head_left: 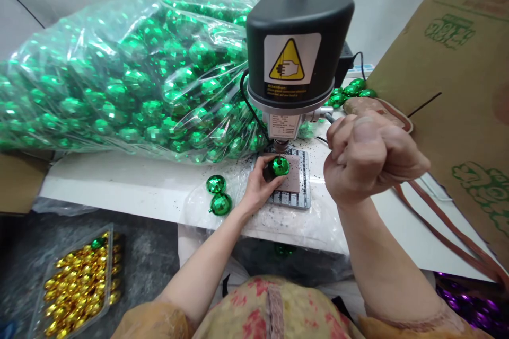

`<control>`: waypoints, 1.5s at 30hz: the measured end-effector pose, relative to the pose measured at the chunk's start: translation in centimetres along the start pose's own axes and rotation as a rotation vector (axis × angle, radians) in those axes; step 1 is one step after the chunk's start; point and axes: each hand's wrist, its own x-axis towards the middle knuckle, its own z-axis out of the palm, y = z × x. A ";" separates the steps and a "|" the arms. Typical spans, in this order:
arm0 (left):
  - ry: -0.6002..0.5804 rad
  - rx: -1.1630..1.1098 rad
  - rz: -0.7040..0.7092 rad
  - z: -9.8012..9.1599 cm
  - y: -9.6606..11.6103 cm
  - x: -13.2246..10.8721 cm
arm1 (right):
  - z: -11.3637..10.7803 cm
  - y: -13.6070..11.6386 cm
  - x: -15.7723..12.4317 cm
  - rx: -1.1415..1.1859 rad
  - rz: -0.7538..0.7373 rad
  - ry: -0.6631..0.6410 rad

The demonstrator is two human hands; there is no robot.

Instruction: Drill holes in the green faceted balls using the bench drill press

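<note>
A small black bench drill press (300, 37) with a yellow warning label stands in front of me. Beneath its chuck (280, 145), my left hand (260, 183) pinches a shiny green faceted ball (281, 165) with a dark hole on top. The ball rests over a brownish pad (292, 183) on the slotted metal base (303, 198). My right hand (363, 156) is raised to the right of the machine, its fingers closed round the press's lever (328, 116); most of the lever is hidden. Two more green balls (218, 195) lie left of my left wrist.
A big clear bag (131, 79) of green balls fills the back left. A cardboard box (449, 90) and a brown strap (445, 230) are on the right. Gold balls fill a clear tub (109, 270) lower left; purple shiny things (473, 302) show lower right. Dark shavings dot the table.
</note>
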 end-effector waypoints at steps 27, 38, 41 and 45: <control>0.012 0.017 0.006 0.1 -0.3 0.1 | -1.1 -0.4 -1.1 -0.050 0.037 -0.066; 0.061 0.286 0.374 -0.6 2.4 -7.6 | 1.8 -1.1 4.4 0.013 0.338 0.009; -0.282 0.453 0.625 -1.9 2.6 -12.1 | 1.7 -1.1 4.2 0.033 0.321 -0.002; -0.488 0.694 0.694 -4.1 1.4 -15.5 | 1.6 -0.8 4.2 0.019 0.287 0.008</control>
